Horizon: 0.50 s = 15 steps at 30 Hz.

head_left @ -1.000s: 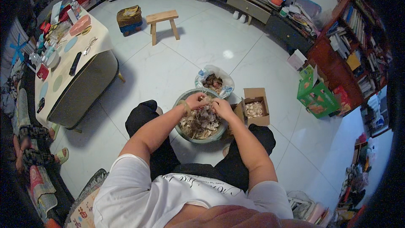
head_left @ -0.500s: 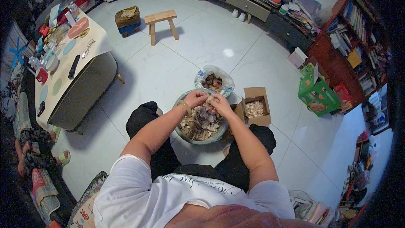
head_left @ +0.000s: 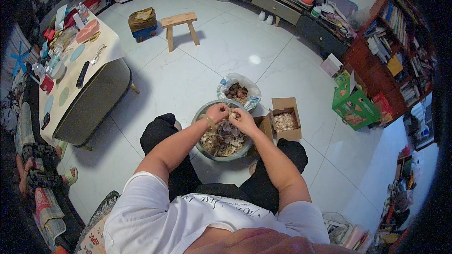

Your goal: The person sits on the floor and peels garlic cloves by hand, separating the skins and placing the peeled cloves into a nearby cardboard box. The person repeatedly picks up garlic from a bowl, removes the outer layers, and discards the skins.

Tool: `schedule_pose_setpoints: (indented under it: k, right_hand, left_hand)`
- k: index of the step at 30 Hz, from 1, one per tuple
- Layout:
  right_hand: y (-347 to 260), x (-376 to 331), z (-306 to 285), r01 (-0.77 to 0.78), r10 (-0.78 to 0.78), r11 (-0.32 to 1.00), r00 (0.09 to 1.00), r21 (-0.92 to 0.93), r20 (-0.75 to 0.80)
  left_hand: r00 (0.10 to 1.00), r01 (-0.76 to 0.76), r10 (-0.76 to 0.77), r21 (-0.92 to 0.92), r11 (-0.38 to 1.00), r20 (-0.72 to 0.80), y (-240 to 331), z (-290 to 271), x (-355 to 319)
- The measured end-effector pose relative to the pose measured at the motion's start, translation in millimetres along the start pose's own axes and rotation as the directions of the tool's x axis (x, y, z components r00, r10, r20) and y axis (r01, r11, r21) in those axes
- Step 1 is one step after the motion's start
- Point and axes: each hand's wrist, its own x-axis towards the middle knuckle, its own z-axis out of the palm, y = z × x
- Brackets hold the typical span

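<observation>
Over a round tub (head_left: pixel 199 146) between my knees, my left hand (head_left: pixel 218 112) and my right hand (head_left: pixel 243 120) meet with bent fingers. They close on a small, pale garlic bulb (head_left: pixel 233 114), partly hidden by the fingers. Papery garlic skins (head_left: pixel 228 140) heap up inside the tub. Just beyond it, an open plastic bag (head_left: pixel 254 90) holds brownish bulbs (head_left: pixel 237 92) that look like unpeeled garlic. To the right of the tub, pale garlic cloves (head_left: pixel 284 122) lie in an open cardboard box (head_left: pixel 293 134).
A wooden stool (head_left: pixel 180 19) and a small box-like seat (head_left: pixel 143 24) stand farther off on the tiles. At left is a cluttered table (head_left: pixel 70 82). A green carton (head_left: pixel 354 106) sits by the bookcase (head_left: pixel 358 59) on the right.
Both hands have shifted slightly over the tub, and the right hand's fingers have turned around the bulb. The bulb shows paler between them. Tub, bag and box stay put.
</observation>
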Motion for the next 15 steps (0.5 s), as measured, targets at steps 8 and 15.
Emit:
schedule_pose_setpoints:
  k: [8, 15]
  right_hand:
    - [0.2, 5.7, 6.4, -0.096, 0.1, 0.986, 0.995, 0.133, -0.024]
    - [14.7, 10.2, 2.8, 0.058, -0.099, 0.984, 0.963, -0.166, -0.25]
  left_hand:
    - [0.921, 0.332, -0.153, -0.516, 0.79, 0.358, -6.7, 4.4, 1.4]
    - [0.951, 0.259, -0.163, -0.385, 0.886, 0.264, 1.9, 10.8, -2.5]
